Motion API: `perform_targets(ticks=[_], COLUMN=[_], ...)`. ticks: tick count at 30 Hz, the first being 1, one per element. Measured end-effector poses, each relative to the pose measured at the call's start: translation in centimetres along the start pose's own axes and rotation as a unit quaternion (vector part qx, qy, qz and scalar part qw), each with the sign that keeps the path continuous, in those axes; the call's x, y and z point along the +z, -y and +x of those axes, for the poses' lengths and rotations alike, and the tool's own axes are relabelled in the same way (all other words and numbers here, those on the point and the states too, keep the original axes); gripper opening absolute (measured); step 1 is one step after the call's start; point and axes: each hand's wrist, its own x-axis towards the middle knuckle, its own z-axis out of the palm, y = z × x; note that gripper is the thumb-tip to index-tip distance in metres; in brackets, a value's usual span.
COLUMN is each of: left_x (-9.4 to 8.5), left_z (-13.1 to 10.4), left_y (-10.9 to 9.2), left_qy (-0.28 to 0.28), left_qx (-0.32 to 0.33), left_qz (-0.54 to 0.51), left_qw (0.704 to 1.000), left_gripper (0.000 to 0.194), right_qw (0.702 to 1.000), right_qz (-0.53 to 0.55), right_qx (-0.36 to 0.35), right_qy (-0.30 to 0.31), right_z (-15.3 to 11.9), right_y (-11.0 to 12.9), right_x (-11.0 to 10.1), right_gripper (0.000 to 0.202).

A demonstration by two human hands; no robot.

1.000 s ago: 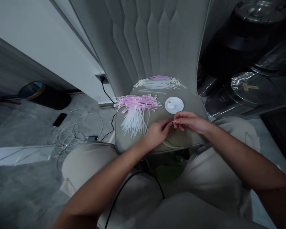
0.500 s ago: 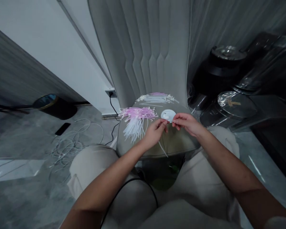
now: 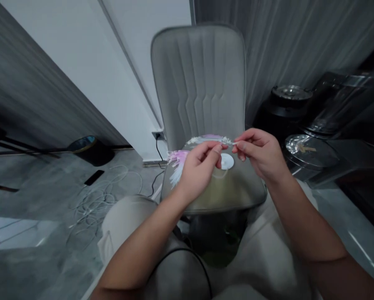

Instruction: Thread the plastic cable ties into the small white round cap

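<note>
My left hand (image 3: 201, 164) is closed in a pinch above the chair seat, and a thin white strand (image 3: 220, 176) curves below its fingers. Facing it, my right hand (image 3: 262, 153) pinches a small white piece (image 3: 233, 143), too small to make out clearly. The fingertips of both hands are close together. Beneath them a round white dish (image 3: 227, 161) sits on the seat. Partly hidden behind my left hand lies a bundle of pink and white strands (image 3: 177, 160). Farther back is another bundle of pale strands with whitish tips (image 3: 207, 138).
The grey padded chair (image 3: 202, 79) stands before my knees. Left on the floor are a loose pale cable coil (image 3: 95, 204), a black phone-like slab (image 3: 94, 177) and a dark bin (image 3: 91, 151). A socket (image 3: 158, 135) holds a black plug. Dark shiny containers (image 3: 291, 104) stand right.
Both hands have risen off the seat and come nearer to me, still pinching. The strand under my left hand now curves instead of hanging straight. The view has tilted up, showing the chair's top.
</note>
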Motion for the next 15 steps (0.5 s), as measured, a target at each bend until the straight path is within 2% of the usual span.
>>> perform_targets(ticks=[5, 11, 15], left_x=[0.2, -1.1, -1.3], left_z=[0.0, 1.2, 1.7], left_y=[-0.8, 0.0, 1.0], left_qy=[0.024, 0.018, 0.032], left_qx=[0.043, 0.097, 0.083], left_qz=[0.003, 0.042, 0.038], left_qw=[0.999, 0.994, 0.995], left_gripper=[0.02, 0.035, 0.035], right_qw=[0.999, 0.999, 0.999], right_qz=[0.007, 0.012, 0.018], right_qx=[-0.027, -0.032, -0.018], right_qy=[-0.023, -0.024, -0.036], right_z=[0.2, 0.6, 1.0], right_y=[0.4, -0.5, -1.2], right_x=[2.0, 1.4, 1.2], right_gripper=[0.008, 0.006, 0.007])
